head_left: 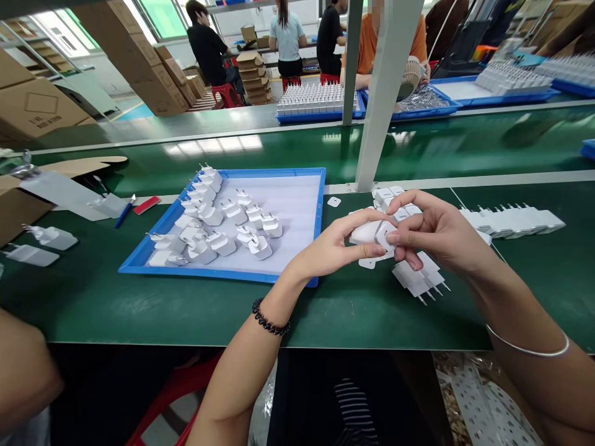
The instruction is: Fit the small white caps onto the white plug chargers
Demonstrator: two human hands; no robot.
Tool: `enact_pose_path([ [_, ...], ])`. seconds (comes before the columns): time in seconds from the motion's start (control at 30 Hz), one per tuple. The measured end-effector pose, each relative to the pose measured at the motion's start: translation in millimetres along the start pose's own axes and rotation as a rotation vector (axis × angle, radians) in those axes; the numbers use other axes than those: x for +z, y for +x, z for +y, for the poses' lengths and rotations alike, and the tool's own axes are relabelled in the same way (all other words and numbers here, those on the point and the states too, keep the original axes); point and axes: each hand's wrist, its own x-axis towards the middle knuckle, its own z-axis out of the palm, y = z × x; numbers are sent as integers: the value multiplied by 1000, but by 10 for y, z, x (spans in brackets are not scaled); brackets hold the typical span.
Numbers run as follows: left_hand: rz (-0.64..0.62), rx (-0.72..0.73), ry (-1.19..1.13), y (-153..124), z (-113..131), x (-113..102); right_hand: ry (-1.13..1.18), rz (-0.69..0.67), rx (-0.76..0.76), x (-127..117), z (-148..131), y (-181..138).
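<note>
My left hand is closed round a white plug adapter, held just above the green table. My right hand pinches at the adapter's near face with thumb and fingertips, where a thin film or sticker seems to sit. Two more adapters lie prongs-out under my right hand. A small group of adapters stands just behind my hands. A blue tray to the left holds several white adapters.
A row of adapters lies at the right. A white post rises behind my hands. Cardboard boxes, a pen and loose adapters sit at far left. Across the belt stand blue trays of adapters and several people.
</note>
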Motion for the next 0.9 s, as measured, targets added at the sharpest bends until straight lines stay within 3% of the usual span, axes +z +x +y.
enact_pose_path([
  [0.9,19,-43,-111,30,-123,40,-76,66,14,15,-2,-2],
])
